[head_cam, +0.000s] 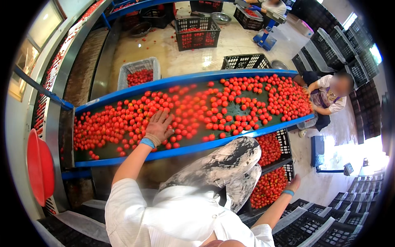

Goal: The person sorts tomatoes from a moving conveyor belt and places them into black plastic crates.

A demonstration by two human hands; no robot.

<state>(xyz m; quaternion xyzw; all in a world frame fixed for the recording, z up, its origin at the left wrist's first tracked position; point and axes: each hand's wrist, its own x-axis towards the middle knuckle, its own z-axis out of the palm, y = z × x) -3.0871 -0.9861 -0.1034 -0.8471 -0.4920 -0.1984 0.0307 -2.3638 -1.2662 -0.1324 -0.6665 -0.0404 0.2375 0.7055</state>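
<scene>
My left hand [159, 125], with a blue band at its wrist, lies palm down over cherry tomatoes [123, 115], thumb apart from the fingers. They cover much of a dark sorting belt [243, 95] with blue side rails [197, 147]. Low at my right side, my right hand [293, 182] is beside a black crate [290, 171] filled with more tomatoes [268, 186]; whether it touches the rim is unclear, and its finger posture is hard to make out. Another full crate [284, 139] stands partly under the belt.
A co-worker [327, 92] reaches onto the belt's right end. Beyond the belt stand a lined crate [123, 77] and a black crate [197, 32], both holding tomatoes. At left are a roller conveyor [51, 75] and a red basin [40, 166]. Crates [308, 225] are stacked at lower right.
</scene>
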